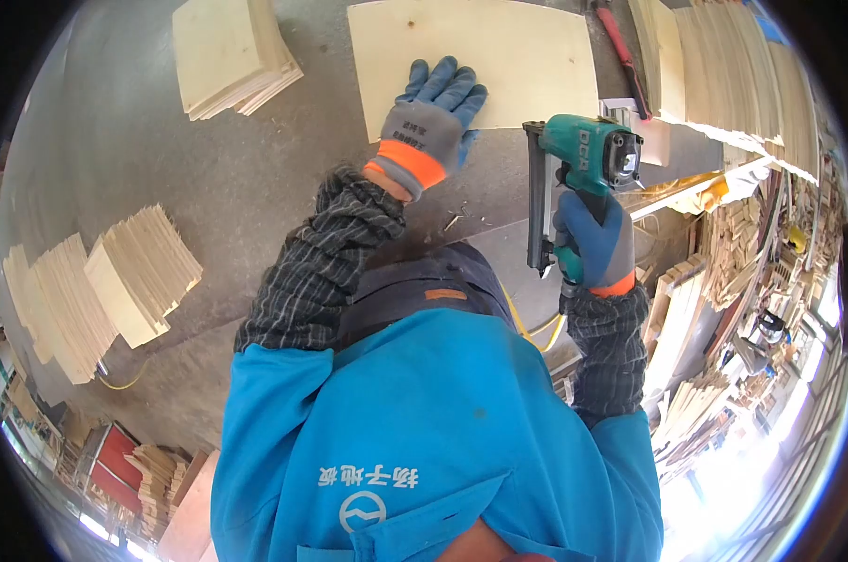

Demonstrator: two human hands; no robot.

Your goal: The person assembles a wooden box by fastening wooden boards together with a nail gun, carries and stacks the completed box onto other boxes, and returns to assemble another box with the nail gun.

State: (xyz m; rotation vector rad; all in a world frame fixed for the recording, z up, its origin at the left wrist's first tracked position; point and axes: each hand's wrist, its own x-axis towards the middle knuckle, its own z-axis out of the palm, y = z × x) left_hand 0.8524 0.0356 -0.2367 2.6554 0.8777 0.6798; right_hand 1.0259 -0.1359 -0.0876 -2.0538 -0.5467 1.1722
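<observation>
My left hand (pixel 433 122), in a blue-grey work glove with an orange cuff, lies flat with fingers stretched out on a pale thin wooden sheet (pixel 527 66). The sheet rests on the grey worktop. My right hand (pixel 592 239), gloved the same way, is wrapped round the handle of a teal pneumatic staple gun (pixel 578 150). The gun's long dark magazine stands to the left of the handle, and its body is close to the sheet's near right corner. No fastener can be made out at its nose.
Stacked thin wooden sheets (pixel 227 56) lie at the far left, with more veneer stacks (pixel 143 272) at the near left. On the right are tall stacks (pixel 737 70) and a red-handled tool (pixel 623 56). A yellow hose (pixel 541 339) runs beside my body.
</observation>
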